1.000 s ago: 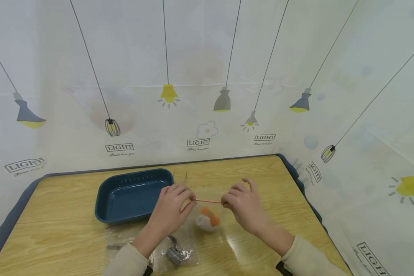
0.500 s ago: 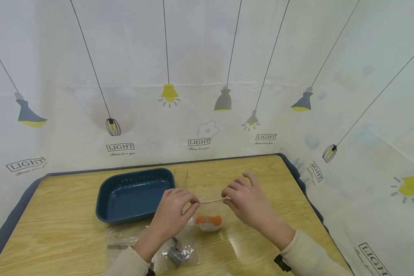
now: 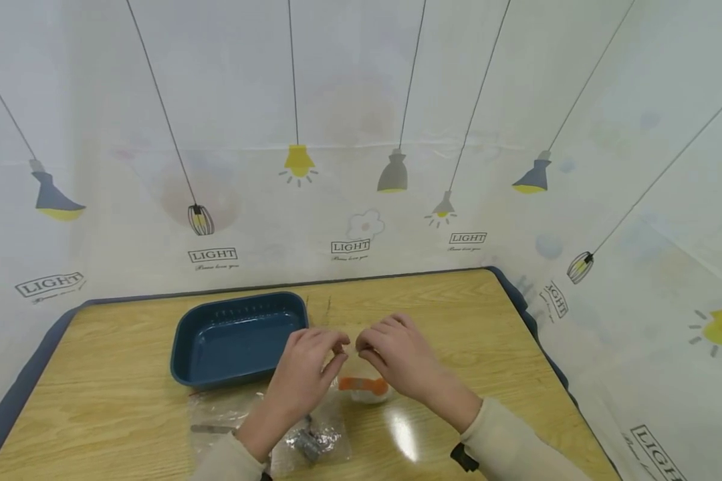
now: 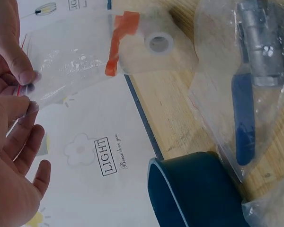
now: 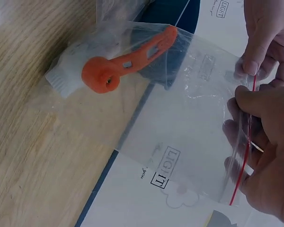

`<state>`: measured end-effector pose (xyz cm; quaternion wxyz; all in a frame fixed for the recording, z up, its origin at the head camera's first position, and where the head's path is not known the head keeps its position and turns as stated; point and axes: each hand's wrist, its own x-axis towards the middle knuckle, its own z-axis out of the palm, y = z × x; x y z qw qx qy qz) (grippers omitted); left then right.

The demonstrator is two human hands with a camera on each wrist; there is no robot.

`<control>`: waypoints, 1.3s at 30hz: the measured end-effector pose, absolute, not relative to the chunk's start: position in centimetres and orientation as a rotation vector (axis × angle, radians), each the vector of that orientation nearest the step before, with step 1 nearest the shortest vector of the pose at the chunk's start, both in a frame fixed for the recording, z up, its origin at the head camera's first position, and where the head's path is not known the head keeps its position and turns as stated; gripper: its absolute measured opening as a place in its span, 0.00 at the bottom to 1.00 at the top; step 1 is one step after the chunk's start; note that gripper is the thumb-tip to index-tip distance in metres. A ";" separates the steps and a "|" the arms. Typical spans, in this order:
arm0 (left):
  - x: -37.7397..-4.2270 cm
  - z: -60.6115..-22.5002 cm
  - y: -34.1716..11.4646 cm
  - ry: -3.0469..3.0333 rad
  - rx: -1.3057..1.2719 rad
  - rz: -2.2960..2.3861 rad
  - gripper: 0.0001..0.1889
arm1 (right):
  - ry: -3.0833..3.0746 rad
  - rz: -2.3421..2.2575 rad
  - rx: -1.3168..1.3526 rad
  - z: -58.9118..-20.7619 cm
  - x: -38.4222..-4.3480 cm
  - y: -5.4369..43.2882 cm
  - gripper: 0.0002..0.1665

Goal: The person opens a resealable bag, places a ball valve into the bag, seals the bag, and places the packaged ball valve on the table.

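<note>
My left hand (image 3: 307, 364) and right hand (image 3: 403, 357) are close together above the table, each pinching the top edge of a clear zip bag (image 5: 194, 104). The bag's red seal line (image 5: 239, 177) runs between the fingers in the right wrist view. The bag hangs down with an orange lever-like plastic piece (image 5: 139, 59) and a white plastic part with a ribbed end (image 5: 64, 78) inside. In the left wrist view the white part's round rim (image 4: 150, 42) faces the camera. Some fingertips are hidden behind the bag's edge.
A dark blue tray (image 3: 180, 361) stands on the wooden table (image 3: 457, 307), left of the hands. In front of it lies another clear bag (image 3: 337, 434) with a grey cylindrical part (image 4: 260, 52) and a blue-handled tool (image 4: 244, 118). A printed curtain (image 3: 247, 187) rises behind.
My right hand has moved left along the bag's top edge, closing the gap to the left hand. The orange piece, tilted earlier, now hangs nearly level in the head view.
</note>
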<state>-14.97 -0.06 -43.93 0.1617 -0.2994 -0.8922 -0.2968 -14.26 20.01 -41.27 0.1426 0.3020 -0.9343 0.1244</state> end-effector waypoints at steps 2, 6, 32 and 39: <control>-15.0 -43.9 -0.3 -2.585 -0.813 -0.858 0.09 | -2.691 0.367 0.871 -41.4 -14.3 20.0 0.03; -15.1 -44.0 -0.8 -2.578 -0.778 -0.847 0.04 | -2.672 0.368 0.859 -41.8 -14.4 19.9 0.03; -14.9 -44.7 -1.1 -2.419 -0.915 -0.586 0.02 | -2.555 0.195 0.910 -42.0 -14.3 17.9 0.02; -14.9 -44.9 -1.1 -2.408 -0.921 -0.571 0.02 | -2.553 0.184 0.915 -42.0 -14.3 17.8 0.04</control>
